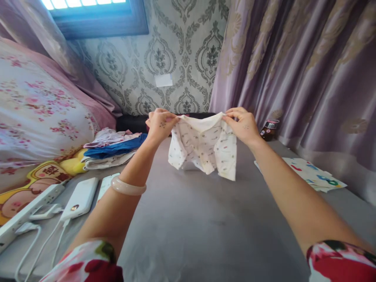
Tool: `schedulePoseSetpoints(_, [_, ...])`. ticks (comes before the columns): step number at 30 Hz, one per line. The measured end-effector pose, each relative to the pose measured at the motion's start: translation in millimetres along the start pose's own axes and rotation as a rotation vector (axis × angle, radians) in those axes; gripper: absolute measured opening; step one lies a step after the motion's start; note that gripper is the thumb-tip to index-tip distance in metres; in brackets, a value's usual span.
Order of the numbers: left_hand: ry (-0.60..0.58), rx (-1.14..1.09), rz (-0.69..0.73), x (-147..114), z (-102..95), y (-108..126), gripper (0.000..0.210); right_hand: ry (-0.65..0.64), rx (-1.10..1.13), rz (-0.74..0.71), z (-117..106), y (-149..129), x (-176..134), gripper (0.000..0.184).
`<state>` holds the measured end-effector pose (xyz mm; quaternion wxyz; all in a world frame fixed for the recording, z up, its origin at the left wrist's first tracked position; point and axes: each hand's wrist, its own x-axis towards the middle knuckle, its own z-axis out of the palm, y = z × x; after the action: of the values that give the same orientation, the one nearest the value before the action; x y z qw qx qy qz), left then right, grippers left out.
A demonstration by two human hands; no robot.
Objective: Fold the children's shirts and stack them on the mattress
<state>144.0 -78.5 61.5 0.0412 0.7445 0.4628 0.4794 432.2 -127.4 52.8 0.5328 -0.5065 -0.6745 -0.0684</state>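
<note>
At the lower left of the frame I read one red Chinese character, 福, on a yellow cartoon cushion (44, 174); nothing else there is legible to me. Just right of it lie a white power strip (28, 209), a white power bank (80, 197) with its cable, and a phone (106, 184), all on the grey bed surface (190, 231). A floral quilt (38, 105) is heaped in the upper left, below a blue-framed window (96, 15). Near it sits a stack of folded clothes (113, 149). Patterned wallpaper (176, 51) fills the upper middle.

My left hand (160, 124), a pale bangle (127, 187) on its wrist, is closed in a pinch on the left top corner of a small white printed garment (202, 147). My right hand (242, 124) pinches the right top corner likewise. The garment hangs spread between them at mid-frame, above the bed.

Further right, a dark jar (268, 130) stands by the mauve curtain (308, 66); its label is too blurred to read. A flat white cloth (311, 174) with coloured shapes lies at the right edge.
</note>
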Motion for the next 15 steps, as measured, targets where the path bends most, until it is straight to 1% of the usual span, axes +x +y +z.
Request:
schedulePoseSetpoints(2, [0.051, 0.012, -0.054, 0, 3.5, -1, 0.019, 0.045, -0.012, 0.016, 0, 4, 0, 0.019])
schedulePoseSetpoints(3, [0.056, 0.024, -0.077, 0, 5.2, -1, 0.019, 0.051, -0.019, 0.025, 0, 6, 0, 0.019])
schedulePoseSetpoints(5, [0.012, 0.037, -0.102, 0, 7.5, -2, 0.019, 0.044, -0.030, 0.043, 0, 8, -2, 0.019])
schedulePoseSetpoints(7, [0.001, 0.043, -0.105, 0, 7.6, -1, 0.020, 0.046, -0.032, 0.056, -1, 8, -3, 0.020])
schedulePoseSetpoints(9, [0.042, 0.028, -0.067, 0, 5.4, 2, 0.020, 0.071, -0.016, 0.051, -2, 5, -3, 0.021])
schedulePoseSetpoints(11, [0.094, 0.003, 0.016, 0, 2.0, 6, 0.020, 0.103, 0.006, 0.027, -3, 1, -3, 0.022])
schedulePoseSetpoints(12, [0.092, -0.004, 0.062, 0, 0.5, 8, 0.019, 0.103, 0.009, 0.010, -3, -1, -4, 0.022])
schedulePoseSetpoints(13, [0.062, -0.004, 0.103, 0, -0.5, 9, 0.019, 0.080, 0.003, -0.007, -3, -2, -5, 0.021])
schedulePoseSetpoints(15, [-0.008, 0.018, 0.142, -1, -0.5, 10, 0.018, -0.008, -0.023, -0.042, -2, -3, -7, 0.019])
